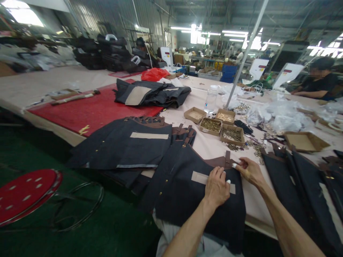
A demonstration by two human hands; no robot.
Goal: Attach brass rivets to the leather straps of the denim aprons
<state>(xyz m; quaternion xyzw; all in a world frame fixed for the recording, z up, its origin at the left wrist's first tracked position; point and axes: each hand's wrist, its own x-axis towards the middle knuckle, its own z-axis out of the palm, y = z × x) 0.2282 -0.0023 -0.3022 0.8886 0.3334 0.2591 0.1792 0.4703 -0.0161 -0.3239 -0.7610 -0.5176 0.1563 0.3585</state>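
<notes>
A dark grey cloth piece (184,192) with brown trim, a beige strip and small brass-coloured studs lies over the table's front edge and my lap. My left hand (217,186) rests on it, fingers bent and lying across the beige strip (199,177). At its upper right corner, my right hand (250,170) has thumb and fingers around the brown-trimmed edge, beside a short upright brown strap (227,157). White coverings show on a fingertip of each hand. More dark cloth pieces (120,142) of the same kind are stacked to the left.
Small cardboard boxes (211,125) of metal fittings stand beyond the cloth, near a clear plastic bottle (211,98). A hammer (76,98) lies on a red sheet (80,110). Further dark pieces (284,182) lie right. A red stool (26,196) stands left; a person (318,82) sits far right.
</notes>
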